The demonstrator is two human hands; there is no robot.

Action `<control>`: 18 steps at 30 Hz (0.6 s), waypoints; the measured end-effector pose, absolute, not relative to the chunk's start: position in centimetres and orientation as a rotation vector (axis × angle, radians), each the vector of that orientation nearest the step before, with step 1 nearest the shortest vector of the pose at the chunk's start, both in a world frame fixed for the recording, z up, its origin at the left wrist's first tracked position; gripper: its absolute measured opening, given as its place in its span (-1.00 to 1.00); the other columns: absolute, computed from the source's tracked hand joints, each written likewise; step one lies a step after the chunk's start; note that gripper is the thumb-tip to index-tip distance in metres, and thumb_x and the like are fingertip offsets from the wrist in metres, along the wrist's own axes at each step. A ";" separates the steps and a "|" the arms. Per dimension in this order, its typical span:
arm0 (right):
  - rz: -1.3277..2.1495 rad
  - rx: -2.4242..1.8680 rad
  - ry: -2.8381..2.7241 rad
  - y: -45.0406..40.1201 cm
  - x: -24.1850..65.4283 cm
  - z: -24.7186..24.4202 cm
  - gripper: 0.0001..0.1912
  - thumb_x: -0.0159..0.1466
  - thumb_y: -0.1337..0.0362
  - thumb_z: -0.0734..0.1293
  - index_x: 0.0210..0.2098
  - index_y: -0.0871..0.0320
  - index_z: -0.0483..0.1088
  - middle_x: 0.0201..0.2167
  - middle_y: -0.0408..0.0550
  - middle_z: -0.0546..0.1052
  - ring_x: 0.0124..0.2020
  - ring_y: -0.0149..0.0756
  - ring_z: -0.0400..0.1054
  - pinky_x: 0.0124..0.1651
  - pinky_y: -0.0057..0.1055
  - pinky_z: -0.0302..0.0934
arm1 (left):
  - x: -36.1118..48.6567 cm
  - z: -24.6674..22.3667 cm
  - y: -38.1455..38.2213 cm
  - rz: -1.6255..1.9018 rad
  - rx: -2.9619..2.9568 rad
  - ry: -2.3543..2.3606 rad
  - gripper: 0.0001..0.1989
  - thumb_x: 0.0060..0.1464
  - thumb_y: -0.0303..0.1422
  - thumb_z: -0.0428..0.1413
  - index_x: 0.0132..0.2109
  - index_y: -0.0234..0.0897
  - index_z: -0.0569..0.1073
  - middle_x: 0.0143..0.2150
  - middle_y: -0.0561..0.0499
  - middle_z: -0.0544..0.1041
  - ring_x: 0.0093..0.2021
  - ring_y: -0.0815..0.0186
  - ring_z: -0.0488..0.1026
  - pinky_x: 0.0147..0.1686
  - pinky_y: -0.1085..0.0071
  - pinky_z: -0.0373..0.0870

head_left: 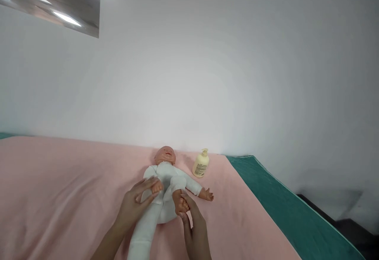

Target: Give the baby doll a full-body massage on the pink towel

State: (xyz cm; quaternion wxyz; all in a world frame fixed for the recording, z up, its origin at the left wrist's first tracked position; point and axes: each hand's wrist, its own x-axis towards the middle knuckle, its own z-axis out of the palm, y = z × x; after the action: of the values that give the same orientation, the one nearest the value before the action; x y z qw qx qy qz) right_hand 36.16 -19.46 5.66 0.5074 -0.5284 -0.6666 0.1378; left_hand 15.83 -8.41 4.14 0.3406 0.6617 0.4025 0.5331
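Note:
A baby doll [166, 169] in a white suit lies on its back on a pink cloth [74, 173], head toward the wall. My left hand [134, 204] is closed around what looks like the doll's small hand [157, 186], fingers on top and thumb below. Between the thumb and fingers of my right hand [196, 228] is the doll's bare foot [179, 202], its leg bent up at the knee. The doll's other leg [143, 232] stretches toward me past the lower edge of the view. Its other arm [194, 185] lies out to the right.
Just right of the doll's head stands a pale yellow pump bottle [201, 164]. A green surface [281, 196] shows beyond the cloth's right edge. Behind everything rises a white wall [207, 62], with a reflective panel [68, 3] at upper left. Something dark [349, 228] sits at lower right.

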 end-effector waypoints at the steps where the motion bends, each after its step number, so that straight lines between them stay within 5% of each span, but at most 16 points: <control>1: 0.334 -1.281 -1.605 -19.1 36.1 5.6 -0.60 0.40 0.24 0.14 0.21 0.00 0.22 0.19 -0.09 0.35 0.21 -0.26 0.22 0.21 -0.37 0.18 | 15.9 3.9 -8.3 1.343 1.889 1.010 -0.62 0.01 -0.18 0.21 0.02 -0.05 0.53 0.10 0.03 0.51 0.20 0.12 0.34 0.26 0.10 0.14; 8: 0.261 -1.211 -1.615 -19.1 36.1 4.8 -0.61 0.38 0.24 0.17 0.19 0.01 0.27 0.17 -0.06 0.38 0.18 -0.22 0.27 0.19 -0.33 0.20 | 16.1 3.6 -7.9 1.160 2.306 0.918 -0.66 0.04 -0.20 0.17 0.00 -0.02 0.54 0.10 0.01 0.50 0.17 0.12 0.37 0.25 0.06 0.13; 14: 0.239 -1.213 -1.561 -21.3 36.3 4.2 -0.66 0.34 0.14 0.23 0.10 -0.15 0.37 0.06 -0.12 0.47 0.08 -0.15 0.37 0.02 -0.33 0.39 | 15.4 4.4 -8.1 1.393 1.649 1.048 -0.62 -0.02 -0.18 0.22 -0.02 -0.12 0.56 0.08 -0.03 0.52 0.16 0.06 0.38 0.19 0.09 0.25; 18: 0.214 -1.233 -1.499 -19.1 35.1 5.1 -0.65 0.33 0.08 0.27 0.07 0.03 0.36 0.05 0.01 0.43 0.00 -0.13 0.37 -0.06 -0.14 0.39 | 14.2 5.4 -8.0 1.593 1.177 1.179 -0.62 0.03 -0.13 0.17 -0.02 -0.16 0.54 0.06 -0.02 0.53 0.15 0.05 0.38 0.17 0.11 0.28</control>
State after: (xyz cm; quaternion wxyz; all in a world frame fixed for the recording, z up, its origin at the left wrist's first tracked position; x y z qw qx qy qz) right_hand 35.09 -19.13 5.09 0.5599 -0.5233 -0.6359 0.0909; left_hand 14.19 -8.03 5.36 0.4059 0.4667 0.4675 0.6316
